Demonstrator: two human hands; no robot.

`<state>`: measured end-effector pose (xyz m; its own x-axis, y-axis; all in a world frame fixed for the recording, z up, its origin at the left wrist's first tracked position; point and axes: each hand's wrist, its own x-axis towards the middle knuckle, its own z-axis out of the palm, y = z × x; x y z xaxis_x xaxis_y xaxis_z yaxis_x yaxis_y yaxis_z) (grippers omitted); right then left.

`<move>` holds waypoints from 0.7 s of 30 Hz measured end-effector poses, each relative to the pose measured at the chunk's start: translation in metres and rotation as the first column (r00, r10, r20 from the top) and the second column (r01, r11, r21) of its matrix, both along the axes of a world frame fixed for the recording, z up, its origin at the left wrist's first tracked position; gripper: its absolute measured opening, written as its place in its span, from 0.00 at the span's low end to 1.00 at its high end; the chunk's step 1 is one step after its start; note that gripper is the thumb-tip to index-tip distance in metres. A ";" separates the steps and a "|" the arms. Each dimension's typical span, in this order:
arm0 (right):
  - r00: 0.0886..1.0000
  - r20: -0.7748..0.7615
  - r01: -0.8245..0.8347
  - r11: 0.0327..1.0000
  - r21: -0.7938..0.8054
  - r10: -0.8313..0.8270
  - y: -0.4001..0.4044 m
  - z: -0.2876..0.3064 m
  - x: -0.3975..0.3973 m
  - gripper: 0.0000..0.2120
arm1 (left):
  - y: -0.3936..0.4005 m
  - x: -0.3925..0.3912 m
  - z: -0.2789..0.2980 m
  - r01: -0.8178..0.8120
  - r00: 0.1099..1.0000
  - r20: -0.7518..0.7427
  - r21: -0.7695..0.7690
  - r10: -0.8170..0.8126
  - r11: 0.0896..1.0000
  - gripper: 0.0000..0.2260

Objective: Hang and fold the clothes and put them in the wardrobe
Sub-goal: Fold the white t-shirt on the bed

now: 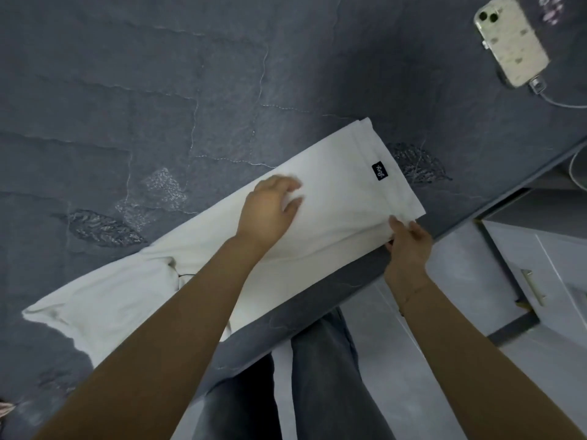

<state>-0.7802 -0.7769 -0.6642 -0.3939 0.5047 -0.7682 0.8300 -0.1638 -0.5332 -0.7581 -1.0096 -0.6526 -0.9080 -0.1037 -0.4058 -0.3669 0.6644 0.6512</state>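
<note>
The white shirt (317, 201) lies in a long strip on the bed (127, 90), hem end by the near edge. Your left hand (270, 211) rests flat and open on its middle; your right hand (406, 239) pinches the hem corner. Keep the left as the crease line, lift the hem with the right, carry it toward the collar, and match the edges before smoothing.

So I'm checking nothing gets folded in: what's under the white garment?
The white garment lies on the grey bedspread. Whatever else lies beneath is covered. The left hand presses on top.
</note>
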 end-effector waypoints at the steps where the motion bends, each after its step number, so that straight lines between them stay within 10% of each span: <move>1: 0.999 0.018 0.026 1.000 -0.001 -0.026 -0.001 0.000 0.004 0.18 | 0.002 -0.019 -0.005 -0.012 1.000 -0.001 -0.020 0.012 1.000 0.14; 5: 0.997 0.066 0.045 0.993 -0.111 -0.038 0.001 -0.002 0.011 0.04 | 0.020 -0.092 -0.021 -0.175 0.968 0.217 0.215 0.127 0.961 0.24; 12: 0.987 0.151 -0.046 0.996 -0.072 0.057 0.015 -0.013 -0.005 0.13 | 0.041 -0.156 -0.026 -0.067 0.905 0.414 0.362 -0.096 0.930 0.15; 21: 0.978 -0.151 0.105 0.962 -0.254 -0.146 0.003 0.008 0.012 0.11 | 0.023 -0.152 0.002 -0.119 0.911 0.399 0.489 -0.101 0.864 0.16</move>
<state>-0.7680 -0.7736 -0.6563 -0.4722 0.3644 -0.8026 0.6973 -0.4026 -0.5930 -0.9096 -0.9865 -0.6502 -0.6553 0.2020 -0.7279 -0.6699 0.2899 0.6835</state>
